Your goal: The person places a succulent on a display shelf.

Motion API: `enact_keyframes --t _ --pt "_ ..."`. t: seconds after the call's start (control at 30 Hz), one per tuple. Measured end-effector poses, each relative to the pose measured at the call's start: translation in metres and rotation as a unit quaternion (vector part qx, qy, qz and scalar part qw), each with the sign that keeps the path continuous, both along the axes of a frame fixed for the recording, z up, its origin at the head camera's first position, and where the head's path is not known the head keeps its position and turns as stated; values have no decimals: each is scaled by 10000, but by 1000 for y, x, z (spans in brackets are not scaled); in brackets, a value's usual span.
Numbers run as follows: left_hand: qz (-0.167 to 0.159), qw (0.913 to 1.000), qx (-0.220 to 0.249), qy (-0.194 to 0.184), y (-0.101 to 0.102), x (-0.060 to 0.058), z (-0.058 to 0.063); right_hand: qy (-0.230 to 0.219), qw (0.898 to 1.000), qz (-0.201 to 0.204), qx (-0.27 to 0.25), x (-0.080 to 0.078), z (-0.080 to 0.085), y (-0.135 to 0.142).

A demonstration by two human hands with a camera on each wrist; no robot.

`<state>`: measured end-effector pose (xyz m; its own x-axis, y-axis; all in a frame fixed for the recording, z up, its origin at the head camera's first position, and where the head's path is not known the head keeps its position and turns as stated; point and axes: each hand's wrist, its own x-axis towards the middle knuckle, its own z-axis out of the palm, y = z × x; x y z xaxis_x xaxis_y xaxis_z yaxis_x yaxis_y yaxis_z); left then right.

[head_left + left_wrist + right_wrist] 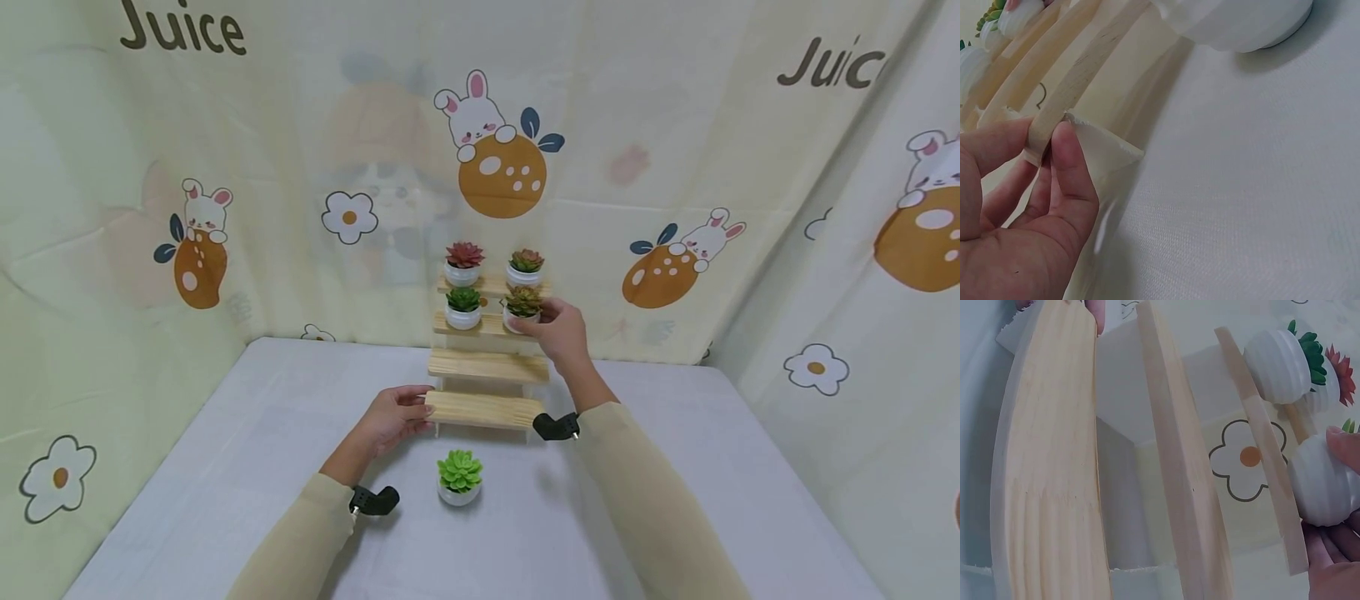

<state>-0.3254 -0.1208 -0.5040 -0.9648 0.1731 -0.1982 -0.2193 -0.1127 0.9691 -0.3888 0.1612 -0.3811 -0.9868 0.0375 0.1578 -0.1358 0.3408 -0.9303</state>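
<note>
A wooden tiered plant stand [487,365] stands at the back of the table. My left hand [393,419] pinches the left end of its lowest board [1075,84] between thumb and fingers. On the third board up, my right hand [564,335] grips a brownish-green succulent in a white pot [522,315], thumb and fingers around the ribbed pot [1322,481]. A dark green succulent [463,307] sits to its left. Above them, on the top board, are a red succulent [464,263] and a red-green one [524,267]. The two lower boards hold no pots.
A bright green succulent in a white pot [460,479] stands on the white-covered table [285,450], in front of the stand and between my forearms. A patterned curtain [285,133] hangs behind and along both sides.
</note>
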Motion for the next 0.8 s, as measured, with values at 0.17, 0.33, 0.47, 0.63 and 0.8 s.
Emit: enact_keyframes --t 0.17,0.33,0.47,0.63,0.8 --pt "-30 10000 -5 18 1 0 0 46 10000 53 4 2 -2 2" --pt "-26 10000 58 41 -1 0 -1 17 9997 177 -191 7 -1 3" --pt "-45 10000 76 40 -2 0 -2 88 9996 57 -247 17 -4 4" --pt "-107 9999 79 44 -2 1 -1 363 9985 -343 -245 36 -17 6" --pt "-115 9999 93 42 -2 0 1 734 9942 -338 -713 62 -36 2"
